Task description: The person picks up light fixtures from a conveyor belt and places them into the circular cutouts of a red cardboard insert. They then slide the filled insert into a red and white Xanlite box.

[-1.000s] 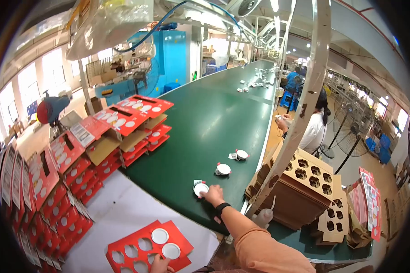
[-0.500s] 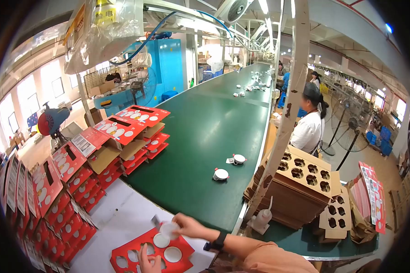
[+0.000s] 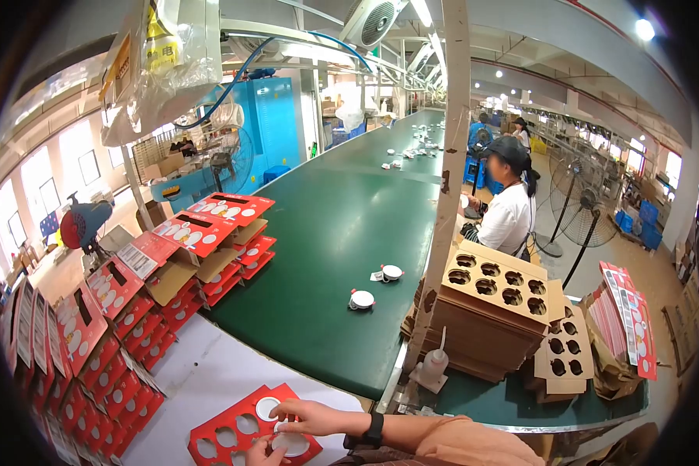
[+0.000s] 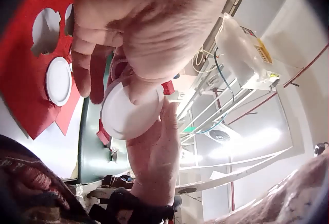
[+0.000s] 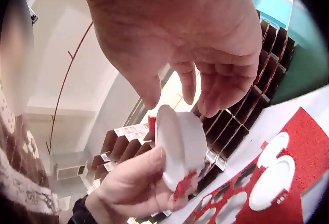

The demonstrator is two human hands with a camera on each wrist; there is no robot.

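My left hand (image 3: pixel 266 453) pinches a white round downlight (image 5: pixel 172 144) with red side clips, its thumb on the pale face. My right hand (image 3: pixel 314 418) is close above that light, thumb and bent fingers spread either side of its upper edge in the right wrist view. Below both hands lies a red cardboard insert (image 3: pixel 224 423) with round holes. Two white lights sit in its holes: one farther back (image 3: pixel 267 408), and a nearer one (image 3: pixel 293 445) partly covered by the hands. Two more downlights, a nearer one (image 3: pixel 361 300) and a farther one (image 3: pixel 391 272), lie on the green conveyor belt (image 3: pixel 311 326).
Stacked red printed boxes (image 3: pixel 132 326) line the left side. To the right stand brown cardboard inserts (image 3: pixel 489 318), a white squeeze bottle (image 3: pixel 432 366) and a rusty post (image 3: pixel 443 194). Another person (image 3: pixel 509 210) works beyond the post. More small items lie far along the belt.
My right hand took a downlight from the belt and brought it back over the red insert. My left hand, earlier at the insert, now holds that light. The head view has swung slightly right.
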